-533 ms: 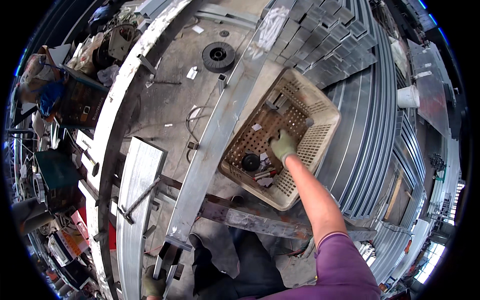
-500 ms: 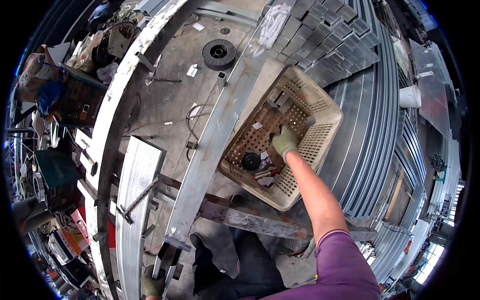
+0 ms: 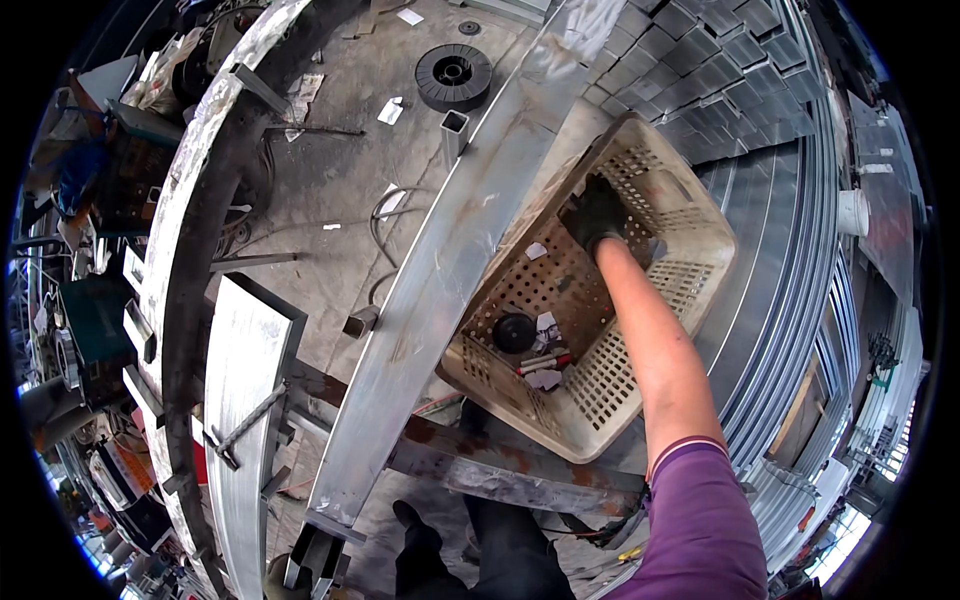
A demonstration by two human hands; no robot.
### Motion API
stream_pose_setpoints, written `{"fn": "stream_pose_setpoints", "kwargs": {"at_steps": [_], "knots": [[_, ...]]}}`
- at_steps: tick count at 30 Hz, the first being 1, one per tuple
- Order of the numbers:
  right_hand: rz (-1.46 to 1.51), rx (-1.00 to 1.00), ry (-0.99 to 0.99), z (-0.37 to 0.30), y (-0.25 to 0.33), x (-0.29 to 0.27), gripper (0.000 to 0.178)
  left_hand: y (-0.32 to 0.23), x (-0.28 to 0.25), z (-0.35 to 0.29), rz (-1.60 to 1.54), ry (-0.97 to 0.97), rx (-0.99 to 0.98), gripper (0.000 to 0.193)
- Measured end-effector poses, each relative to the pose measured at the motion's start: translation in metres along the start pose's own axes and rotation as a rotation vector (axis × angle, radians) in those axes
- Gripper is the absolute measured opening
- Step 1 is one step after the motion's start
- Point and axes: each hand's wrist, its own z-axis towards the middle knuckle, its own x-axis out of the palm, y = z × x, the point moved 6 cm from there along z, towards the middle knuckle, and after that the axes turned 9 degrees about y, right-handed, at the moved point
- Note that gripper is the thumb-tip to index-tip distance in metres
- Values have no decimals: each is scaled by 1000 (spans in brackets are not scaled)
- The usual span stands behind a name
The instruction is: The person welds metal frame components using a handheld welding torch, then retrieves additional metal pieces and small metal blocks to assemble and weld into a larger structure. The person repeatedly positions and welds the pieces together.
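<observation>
My right hand [image 3: 597, 212], in a work glove, reaches deep into the far end of a beige perforated plastic crate [image 3: 715, 225]. It covers the spot where small grey metal pieces lay; its fingers are in shadow, so their grip cannot be made out. At the lower edge my left hand [image 3: 283, 578], also gloved and partly cut off, is closed round a short metal tube [image 3: 318, 555] at the near end of a long steel beam [image 3: 415, 290]. A black disc [image 3: 514, 333], a red-and-white marker-like stick [image 3: 545, 362] and paper scraps [image 3: 544, 380] lie in the crate.
Stacked square steel tubes [image 3: 715, 75] and long metal profiles [image 3: 775, 270] stand right of the crate. A hammer [image 3: 245, 428] rests on a wide aluminium profile [image 3: 240, 350] to the left. A black spool [image 3: 453, 77] and cable [image 3: 378, 235] lie on the floor beyond.
My right hand has moved from the crate's middle to its far end, over the metal pieces. The view has shifted, and my left hand sits lower in it, still at the tube.
</observation>
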Motion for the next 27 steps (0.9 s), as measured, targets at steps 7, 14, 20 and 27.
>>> {"fn": "stream_pose_setpoints", "kwargs": {"at_steps": [7,14,20,27], "knots": [[-293,-15,100,37,-40,54,91,8,-12,7,33,-57,147,41],[-152,-251,324,-16,-13,84,49,-14,-11,12,-35,127,-142,46],[294,-180,623,-115,-10,84,49,-1,-6,4,-12,144,-121,47],[922,-123,-57,-47,-52,44,24,6,-1,-6,-10,84,-161,50]]}}
